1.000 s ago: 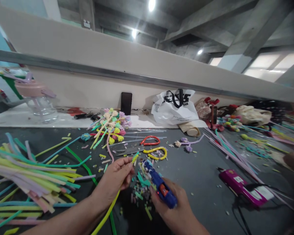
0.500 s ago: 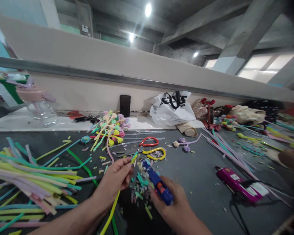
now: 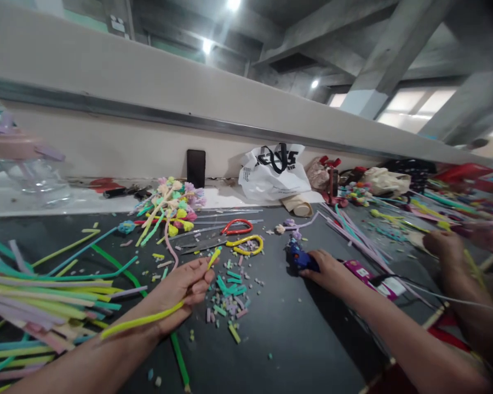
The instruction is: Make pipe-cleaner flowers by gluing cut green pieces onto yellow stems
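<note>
Between the thumb and fingers of my left hand (image 3: 187, 284) is a yellow fuzzy stem (image 3: 142, 322); its short tip, with a bit of green, points up and the long end trails over my wrist. Further right, my right hand (image 3: 322, 268) is closed around a blue glue gun (image 3: 299, 256), which is at the dark table surface near a purple flower stem (image 3: 308, 223). Scissors with red and yellow handles (image 3: 246, 244) lie beyond my left hand. Small cut pieces (image 3: 232, 287) are scattered between my hands.
Many pastel stems (image 3: 53, 295) spread at the left. Behind are a flower bunch (image 3: 172, 205), a phone (image 3: 196, 168), a white bag (image 3: 273, 172) and a bottle (image 3: 33, 169). A magenta device (image 3: 359, 272) with a cord lies right, near another person's hand (image 3: 441, 246).
My right hand has carried the glue gun away from my left hand, to the right and forward. The yellow stem's long end has swung left over my wrist. The view has shifted right.
</note>
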Demonstrator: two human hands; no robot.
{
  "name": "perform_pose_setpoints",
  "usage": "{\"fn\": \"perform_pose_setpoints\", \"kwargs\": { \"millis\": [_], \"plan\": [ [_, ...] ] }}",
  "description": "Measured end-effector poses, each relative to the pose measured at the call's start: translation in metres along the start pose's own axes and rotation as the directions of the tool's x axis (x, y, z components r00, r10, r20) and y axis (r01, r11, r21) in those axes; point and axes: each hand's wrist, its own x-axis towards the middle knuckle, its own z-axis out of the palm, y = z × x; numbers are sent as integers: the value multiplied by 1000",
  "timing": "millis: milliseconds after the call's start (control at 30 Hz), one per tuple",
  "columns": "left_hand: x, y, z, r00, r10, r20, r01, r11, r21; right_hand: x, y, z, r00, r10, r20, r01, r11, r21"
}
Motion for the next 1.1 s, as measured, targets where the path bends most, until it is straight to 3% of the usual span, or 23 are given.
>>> {"fn": "perform_pose_setpoints", "kwargs": {
  "millis": [100, 167, 267, 367, 500, 600, 700, 900, 1100],
  "plan": [
    [-2, 1, 3, 1000, -21, -3, 21, 1000, 12, -3, 5, -13, 1000, -23, 16, 23, 1000, -4],
    [-2, 1, 4, 1000, -30, 8, 30, 999, 16, -9, -13, -28, 995, -43, -93, 43, 999, -3],
    [-1, 1, 4, 999, -34, 32, 34, 999, 13, -17, -68, -41, 968, -179, -174, 213, 957, 196],
    [0, 0, 3, 998, -41, 52, 41, 999, 0, -19, -131, -37, 917, -383, -114, 396, 838, 376],
    [0, -1, 2, 998, -29, 48, 30, 999, -18, -10, -180, -23, 887, -460, -43, 449, 837, 313],
    [1, -1, 0, 999, -23, 39, 24, 999, -27, -2, -188, -16, 861, -508, -24, 495, 825, 272],
    [3, -2, -1, 999, -18, 34, 20, 999, -38, 3, -188, -10, 856, -517, -12, 484, 793, 369],
    [6, -1, 2, 998, -58, 15, 59, 997, -46, 7, -184, -2, 930, -366, -30, 299, 706, 642],
    [6, -1, 7, 998, -63, -27, 64, 998, 22, 7, -182, -6, 949, -297, 110, 81, 562, 823]
  ]
}}
